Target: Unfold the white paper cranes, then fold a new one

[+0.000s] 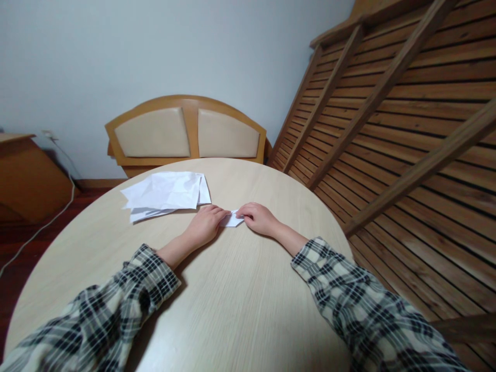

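A small folded piece of white paper [232, 221] lies on the round table between my two hands. My left hand [206, 223] has its fingers closed on the paper's left end. At the other end, the thumb and fingers of my right hand [260, 219] pinch the right edge. Both hands rest low on the tabletop, and parts of the paper are hidden under the fingers. Just beyond my left hand is a loose stack of white paper sheets [166, 190], creased and unevenly piled.
The pale round table [232, 299] fills the front. Behind it stands a headboard [189, 124] with cream panels against the wall. A slatted wooden frame [387, 129] leans along the right. On the left are a wooden cabinet [27, 175] and a white cable [58, 214].
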The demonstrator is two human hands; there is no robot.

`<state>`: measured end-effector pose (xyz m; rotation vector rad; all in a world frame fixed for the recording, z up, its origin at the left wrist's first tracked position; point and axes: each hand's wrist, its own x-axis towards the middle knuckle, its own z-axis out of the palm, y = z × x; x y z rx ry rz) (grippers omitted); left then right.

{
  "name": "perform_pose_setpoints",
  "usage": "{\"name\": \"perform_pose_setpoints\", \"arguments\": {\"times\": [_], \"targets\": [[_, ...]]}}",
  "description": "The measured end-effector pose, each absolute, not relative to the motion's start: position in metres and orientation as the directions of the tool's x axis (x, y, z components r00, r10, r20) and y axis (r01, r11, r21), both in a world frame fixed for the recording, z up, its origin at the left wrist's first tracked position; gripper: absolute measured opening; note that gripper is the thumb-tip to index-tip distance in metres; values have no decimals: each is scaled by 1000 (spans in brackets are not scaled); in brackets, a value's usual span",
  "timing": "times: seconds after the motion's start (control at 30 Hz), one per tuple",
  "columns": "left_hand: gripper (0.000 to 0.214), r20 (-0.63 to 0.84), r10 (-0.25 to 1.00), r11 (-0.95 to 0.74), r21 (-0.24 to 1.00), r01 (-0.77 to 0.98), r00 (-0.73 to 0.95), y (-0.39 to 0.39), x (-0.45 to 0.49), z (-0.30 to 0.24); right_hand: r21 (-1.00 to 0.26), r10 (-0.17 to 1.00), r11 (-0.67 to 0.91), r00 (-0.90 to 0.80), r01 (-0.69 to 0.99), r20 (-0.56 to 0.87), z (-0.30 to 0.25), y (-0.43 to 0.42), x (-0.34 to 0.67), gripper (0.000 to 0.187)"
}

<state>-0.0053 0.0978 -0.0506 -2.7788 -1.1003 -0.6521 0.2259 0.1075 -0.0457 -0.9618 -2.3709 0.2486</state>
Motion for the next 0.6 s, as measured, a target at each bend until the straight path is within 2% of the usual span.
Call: {"name": "perform_pose_setpoints", "arguments": {"times": [0.2,0.37,0.6], "targets": [[39,396,631,-746,71,662,668,97,-6,-50,-365,707,707,-581,606,404,-43,106,226,31],[42,406,618,-765,111,635,673,98,-6,-51,-351,633,773,-669,528,390,-38,106,231,22],[41,437,617,-772,174,611,655,101,-7,-56,-423,626,771,-688,476,367,-41,113,235,22]]}}
